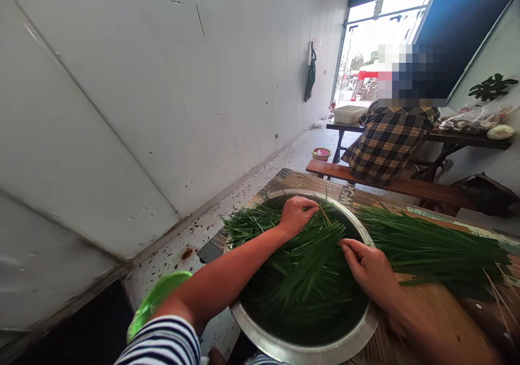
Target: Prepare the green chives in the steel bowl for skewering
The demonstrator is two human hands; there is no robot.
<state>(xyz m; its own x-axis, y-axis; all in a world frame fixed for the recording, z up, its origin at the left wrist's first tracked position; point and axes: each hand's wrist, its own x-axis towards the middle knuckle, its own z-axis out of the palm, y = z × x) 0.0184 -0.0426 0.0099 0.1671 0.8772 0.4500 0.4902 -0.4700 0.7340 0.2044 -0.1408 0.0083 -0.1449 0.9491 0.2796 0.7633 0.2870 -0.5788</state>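
Observation:
A wide metal basin (260, 339) in front of me is full of long green chives (300, 278). My left hand (298, 216) is over its far part, thumb and fingers pinched on a thin bamboo skewer (325, 215) that slants down toward a bunch of chives (320, 246). At the basin's right rim, my right hand (368, 265) is closed in a pinch by the edge of that bunch. A short brown tip, apparently the skewer's other end, shows at its fingertips. The chives cover the stretch in between.
More chives (439, 246) lie on the wooden table (430, 294) to the right, with several loose skewers (498, 294) near them. A green-lined bin (156, 300) stands on the floor at left. Ahead, a person in a plaid shirt (394, 143) sits on a bench (430, 189).

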